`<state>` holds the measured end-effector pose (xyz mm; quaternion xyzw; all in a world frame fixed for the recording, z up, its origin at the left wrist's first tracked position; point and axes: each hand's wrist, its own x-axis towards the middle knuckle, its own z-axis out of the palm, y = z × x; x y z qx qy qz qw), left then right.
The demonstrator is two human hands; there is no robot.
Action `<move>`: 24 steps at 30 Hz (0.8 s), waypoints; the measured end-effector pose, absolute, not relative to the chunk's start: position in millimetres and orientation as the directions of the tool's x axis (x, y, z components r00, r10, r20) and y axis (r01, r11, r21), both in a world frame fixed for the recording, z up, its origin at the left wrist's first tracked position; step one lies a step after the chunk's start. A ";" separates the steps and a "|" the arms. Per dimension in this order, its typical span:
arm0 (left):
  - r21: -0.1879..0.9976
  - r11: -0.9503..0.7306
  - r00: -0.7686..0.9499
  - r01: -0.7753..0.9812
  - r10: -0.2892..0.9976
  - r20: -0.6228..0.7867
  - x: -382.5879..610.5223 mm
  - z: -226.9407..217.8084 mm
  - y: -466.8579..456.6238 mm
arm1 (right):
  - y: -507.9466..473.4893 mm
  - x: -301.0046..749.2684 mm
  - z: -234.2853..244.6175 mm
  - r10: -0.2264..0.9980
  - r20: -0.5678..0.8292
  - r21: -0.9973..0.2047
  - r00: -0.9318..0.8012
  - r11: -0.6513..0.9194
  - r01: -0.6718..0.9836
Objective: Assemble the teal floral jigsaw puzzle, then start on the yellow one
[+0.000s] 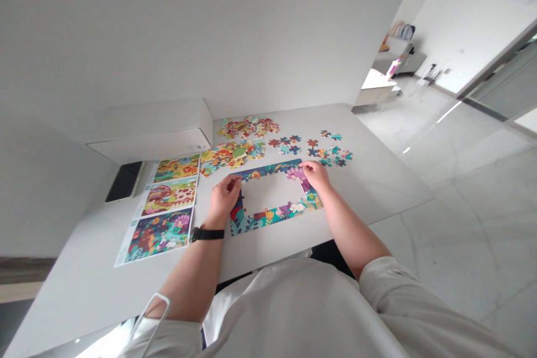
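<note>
A jigsaw puzzle border [277,216] lies joined on the white table as a rectangular frame, with bare tabletop inside it. It shows dark blue, purple and teal artwork. My left hand [225,197], with a black band on the wrist, is at the upper left corner, its fingers curled closed against the edge. At the upper right corner my right hand [315,175] has its thumb and fingertips pinched on the border. The fingers cover parts of both corners. Loose puzzle pieces [289,144] in dark blue, teal and brown lie just beyond the border.
Yellow and green pieces [235,154] are heaped behind my left hand, and a reddish pile [251,125] lies near the wall. A printed picture sheet [161,212] with three scenes is at the left. Behind it are a phone [124,181] and a white box [151,128].
</note>
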<state>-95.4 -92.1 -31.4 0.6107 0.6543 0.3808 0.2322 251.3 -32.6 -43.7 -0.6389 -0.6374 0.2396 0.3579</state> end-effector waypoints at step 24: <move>0.784 -0.046 -0.110 0.620 0.983 0.145 -93.8 -27.5 -90.1 | 27.0 443.2 -19.2 0.917 -0.067 -0.387 0.393 -0.387 0.837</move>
